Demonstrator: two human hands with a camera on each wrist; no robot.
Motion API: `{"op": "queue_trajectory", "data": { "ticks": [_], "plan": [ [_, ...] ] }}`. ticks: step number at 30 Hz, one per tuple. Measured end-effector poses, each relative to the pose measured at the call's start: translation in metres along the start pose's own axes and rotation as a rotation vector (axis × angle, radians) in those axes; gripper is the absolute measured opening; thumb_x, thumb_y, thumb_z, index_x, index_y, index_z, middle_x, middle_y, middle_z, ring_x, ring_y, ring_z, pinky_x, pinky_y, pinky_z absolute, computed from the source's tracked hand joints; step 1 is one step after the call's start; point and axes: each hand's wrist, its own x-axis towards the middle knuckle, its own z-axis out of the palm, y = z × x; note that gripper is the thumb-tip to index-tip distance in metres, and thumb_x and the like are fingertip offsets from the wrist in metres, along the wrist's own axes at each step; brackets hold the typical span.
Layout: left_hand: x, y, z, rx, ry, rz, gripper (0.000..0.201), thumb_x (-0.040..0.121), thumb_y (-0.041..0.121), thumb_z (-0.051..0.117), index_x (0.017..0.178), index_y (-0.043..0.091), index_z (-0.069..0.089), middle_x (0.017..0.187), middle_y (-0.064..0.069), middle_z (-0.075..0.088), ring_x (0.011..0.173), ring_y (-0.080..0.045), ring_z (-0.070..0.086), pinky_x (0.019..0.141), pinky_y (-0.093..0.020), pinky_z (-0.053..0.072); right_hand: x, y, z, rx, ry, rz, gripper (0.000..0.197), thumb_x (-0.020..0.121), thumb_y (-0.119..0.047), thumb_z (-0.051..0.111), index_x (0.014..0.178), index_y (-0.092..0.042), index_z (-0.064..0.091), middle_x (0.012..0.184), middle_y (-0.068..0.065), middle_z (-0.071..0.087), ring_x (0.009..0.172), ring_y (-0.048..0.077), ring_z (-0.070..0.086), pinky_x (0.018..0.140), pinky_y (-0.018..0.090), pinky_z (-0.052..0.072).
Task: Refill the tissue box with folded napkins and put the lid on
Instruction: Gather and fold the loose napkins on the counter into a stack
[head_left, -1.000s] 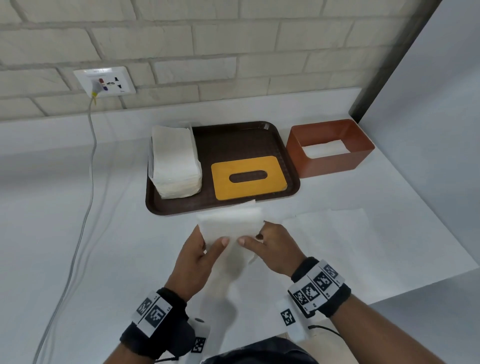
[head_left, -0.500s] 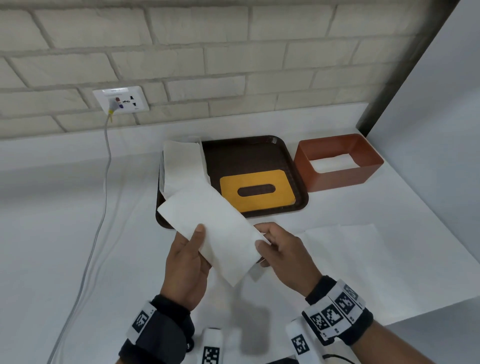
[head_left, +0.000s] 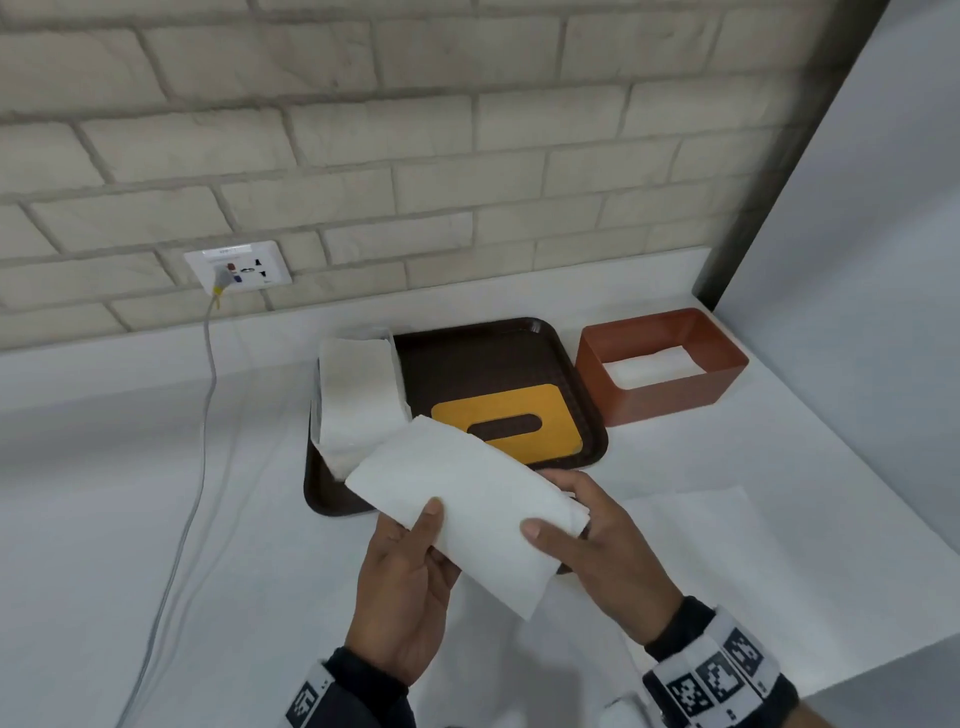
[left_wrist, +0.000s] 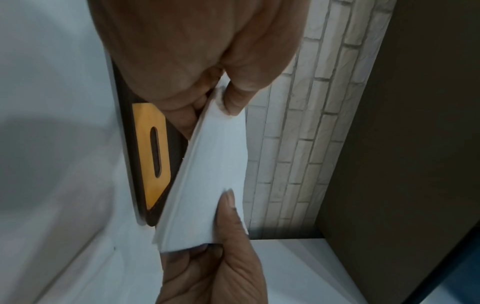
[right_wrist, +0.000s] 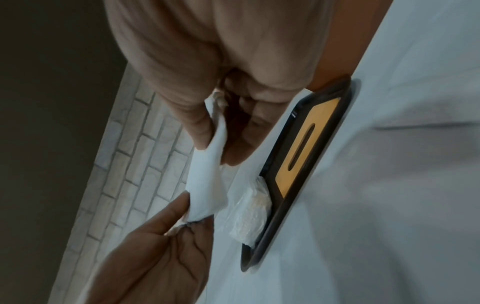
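A white folded napkin (head_left: 467, 499) hangs in the air over the front edge of the brown tray (head_left: 493, 353). My left hand (head_left: 415, 551) pinches its near edge with the thumb on top. My right hand (head_left: 576, 525) pinches its right end. The left wrist view shows the napkin (left_wrist: 213, 174) as a flat layered strip between both hands. The yellow slotted lid (head_left: 556, 415) lies flat in the tray, beside a stack of napkins (head_left: 358, 395). The open orange-brown tissue box (head_left: 670, 395) stands right of the tray with white napkins at its bottom.
An unfolded white napkin (head_left: 701, 530) lies flat on the white counter to the right of my hands. A brick wall with a socket (head_left: 239, 267) and a hanging cable (head_left: 208, 374) backs the counter. A grey panel closes the right side.
The napkin has come up off the counter, where both hands were pressing it flat. It is now a narrow folded strip held higher, and the hands are closer together.
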Motion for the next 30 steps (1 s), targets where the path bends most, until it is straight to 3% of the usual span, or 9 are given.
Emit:
{"op": "queue_trajectory", "data": {
  "ticks": [4,8,14,17,19,21,24,27,30],
  "plan": [
    [0.008,0.010,0.007,0.074,-0.023,0.005,0.032,0.097,0.010,0.055,0.124,0.025,0.064,0.118,0.000,0.075,0.106,-0.022,0.072,0.085,-0.043,0.056,0.006,-0.006,-0.028,-0.018,0.055,0.037,0.038,0.073,-0.036,0.076,0.106,-0.023,0.065,0.099,-0.001,0.073,0.093,0.021,0.071,0.077,0.047,0.062],
    [0.022,0.028,0.009,0.284,-0.085,-0.003,0.027,0.094,0.021,0.061,0.120,0.019,0.066,0.113,-0.003,0.076,0.093,-0.019,0.073,0.076,-0.039,0.059,0.005,-0.018,-0.066,0.044,0.062,0.048,0.030,0.073,-0.028,0.078,0.098,-0.017,0.065,0.099,0.011,0.071,0.086,0.021,0.070,0.068,0.037,0.058],
    [0.037,0.026,0.040,0.535,-0.155,-0.025,0.020,0.095,0.019,0.063,0.115,0.018,0.065,0.097,-0.001,0.078,0.076,-0.015,0.071,0.060,-0.028,0.057,0.012,-0.033,-0.108,0.205,0.188,0.124,0.025,0.090,-0.017,0.069,0.114,-0.014,0.062,0.106,0.009,0.076,0.087,0.021,0.071,0.074,0.039,0.055],
    [0.044,0.014,0.058,0.515,-0.124,-0.032,0.016,0.097,0.019,0.061,0.113,0.018,0.063,0.098,-0.001,0.077,0.079,-0.018,0.072,0.059,-0.027,0.057,0.010,-0.030,-0.118,0.323,0.148,0.243,0.044,0.080,-0.026,0.077,0.120,-0.022,0.060,0.112,0.006,0.075,0.096,0.024,0.073,0.079,0.041,0.060],
    [0.050,0.006,0.073,0.523,-0.128,-0.026,0.017,0.099,0.020,0.060,0.115,0.020,0.061,0.104,-0.004,0.076,0.088,-0.027,0.072,0.062,-0.030,0.057,0.007,-0.025,-0.123,0.327,0.110,0.283,0.049,0.078,-0.018,0.080,0.122,-0.021,0.060,0.113,0.006,0.075,0.097,0.026,0.073,0.076,0.039,0.061],
    [0.054,0.000,0.085,0.572,-0.134,-0.004,0.018,0.099,0.020,0.060,0.116,0.023,0.059,0.107,-0.004,0.076,0.095,-0.032,0.073,0.065,-0.033,0.056,0.007,-0.022,-0.128,0.290,0.141,0.268,0.043,0.084,-0.010,0.076,0.122,-0.019,0.058,0.114,0.007,0.073,0.096,0.025,0.073,0.075,0.037,0.061],
    [0.062,-0.005,0.103,0.653,-0.117,0.035,0.020,0.098,0.016,0.062,0.115,0.024,0.056,0.101,0.000,0.077,0.090,-0.019,0.073,0.063,-0.030,0.057,0.018,-0.022,-0.145,0.232,0.243,0.227,0.033,0.090,-0.007,0.069,0.119,-0.016,0.057,0.116,0.008,0.069,0.094,0.020,0.071,0.071,0.032,0.061],
    [0.073,-0.007,0.126,0.762,-0.124,0.108,0.038,0.094,0.010,0.067,0.122,0.026,0.048,0.097,-0.002,0.075,0.088,-0.014,0.070,0.061,-0.027,0.057,0.037,-0.024,-0.169,0.168,0.319,0.170,0.024,0.092,-0.008,0.068,0.112,-0.015,0.057,0.116,0.012,0.069,0.092,0.019,0.069,0.064,0.027,0.058],
    [0.089,-0.011,0.152,0.953,-0.148,0.246,0.050,0.091,0.010,0.071,0.127,0.032,0.043,0.099,-0.002,0.065,0.083,-0.016,0.068,0.056,-0.027,0.059,0.057,-0.029,-0.194,-0.057,0.412,0.113,0.024,0.091,-0.012,0.069,0.108,-0.022,0.054,0.111,0.005,0.067,0.084,0.020,0.068,0.062,0.029,0.057]
  ]
}}
